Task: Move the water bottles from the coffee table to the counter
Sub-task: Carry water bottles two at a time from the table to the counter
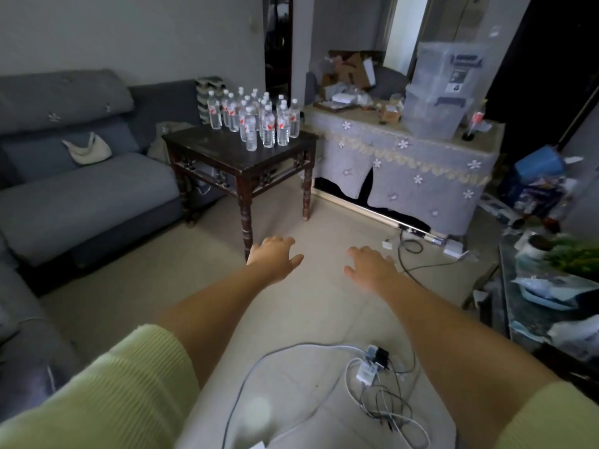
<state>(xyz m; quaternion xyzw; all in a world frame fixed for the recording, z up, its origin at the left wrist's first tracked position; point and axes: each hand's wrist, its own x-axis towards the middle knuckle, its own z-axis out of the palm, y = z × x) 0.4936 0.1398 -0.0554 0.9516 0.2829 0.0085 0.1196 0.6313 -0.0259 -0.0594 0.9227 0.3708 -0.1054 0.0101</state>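
The room is dim, lit by daylight from a bright doorway (403, 30) at the back. Corners fall into dark vignette, and the wide lens bends the edges. The right hand (369, 268) is slightly blurred; the floor (324, 228) is evenly, softly lit.

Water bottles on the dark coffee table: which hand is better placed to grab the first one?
Left, marginally. The left hand is open, nearer the coffee table with the water bottles; the right hand is farther right.

Both bare arms reach forward, left grip (275, 257) and right grip (369, 267) seemingly relaxed, empty.
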